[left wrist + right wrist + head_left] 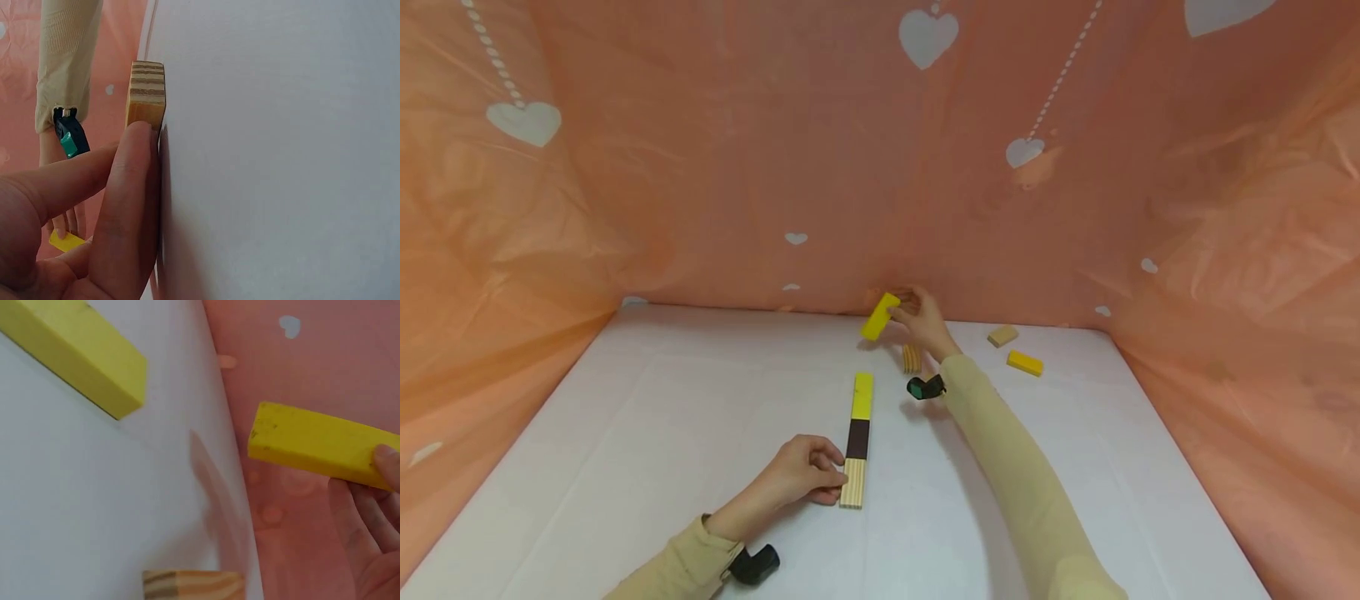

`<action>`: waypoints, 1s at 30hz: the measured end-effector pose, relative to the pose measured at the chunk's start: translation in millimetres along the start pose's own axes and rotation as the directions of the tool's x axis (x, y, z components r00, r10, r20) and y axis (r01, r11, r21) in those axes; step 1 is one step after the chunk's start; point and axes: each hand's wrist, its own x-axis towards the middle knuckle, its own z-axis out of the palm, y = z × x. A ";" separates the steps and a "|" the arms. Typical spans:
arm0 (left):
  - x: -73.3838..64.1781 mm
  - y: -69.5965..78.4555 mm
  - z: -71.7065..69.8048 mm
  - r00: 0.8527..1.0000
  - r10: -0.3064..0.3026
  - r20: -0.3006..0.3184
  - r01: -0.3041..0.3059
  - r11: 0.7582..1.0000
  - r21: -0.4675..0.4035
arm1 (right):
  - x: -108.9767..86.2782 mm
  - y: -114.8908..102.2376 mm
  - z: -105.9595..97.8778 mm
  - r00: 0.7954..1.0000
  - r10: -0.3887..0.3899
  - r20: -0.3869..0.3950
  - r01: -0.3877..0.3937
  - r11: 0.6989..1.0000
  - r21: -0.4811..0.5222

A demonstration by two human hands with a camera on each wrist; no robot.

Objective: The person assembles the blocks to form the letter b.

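Observation:
Above the far part of the table, my right hand (pixel 927 323) pinches a yellow wooden block (pixel 880 317) near one end. The block is tilted and off the table, as the right wrist view also shows. Closer in, three blocks lie end to end in a straight row: a yellow block (pixel 862 397), a dark brown block (pixel 858 439) and a striped plain-wood block (pixel 853 485). My left hand (pixel 805 468) rests beside the row's near end. Its fingertips touch the left side of the striped block, whose layered end (pixel 147 84) shows in the left wrist view.
Under the right wrist lies another striped wooden block (pixel 912 358). Further right are a plain wooden block (pixel 1002 336) and a yellow block (pixel 1026 362). An orange sheet (pixel 737 167) with white hearts hangs behind and on both sides of the white table (pixel 662 417).

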 end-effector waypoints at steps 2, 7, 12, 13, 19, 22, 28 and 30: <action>0.4 0.3 -0.4 1.000 0.002 -0.001 -0.002 1.000 0.001 | -0.4 -0.3 2.0 1.000 -0.008 -0.005 0.008 1.000 0.014; 0.6 0.0 -0.7 1.000 -0.004 -0.001 0.004 1.000 -0.003 | -1.4 6.2 9.5 0.999 0.029 0.022 -0.030 0.999 0.035; 0.5 -0.5 0.1 1.000 -0.002 -0.005 0.002 1.000 0.005 | -1.1 17.4 18.4 0.992 0.114 0.050 -0.117 0.992 0.047; 0.4 -0.6 0.2 1.000 -0.002 -0.008 0.002 1.000 0.008 | -1.2 19.2 20.1 0.990 0.133 0.055 -0.135 0.990 0.047; 0.0 1.7 1.1 1.000 -0.004 -0.014 0.004 1.000 0.014 | 0.1 26.8 26.4 0.976 0.213 0.039 -0.215 0.975 0.056; -0.2 2.4 1.4 1.000 -0.002 -0.016 0.002 1.000 0.015 | 0.2 26.8 28.1 0.970 0.243 0.017 -0.243 0.967 0.076; -0.8 2.2 0.9 1.000 -0.001 -0.017 0.001 1.000 0.009 | -2.2 24.7 30.6 0.965 0.262 0.022 -0.263 0.962 0.071; -0.8 1.9 0.8 1.000 -0.002 -0.017 0.002 1.000 0.009 | -3.3 24.9 31.3 0.966 0.256 0.027 -0.257 0.964 0.065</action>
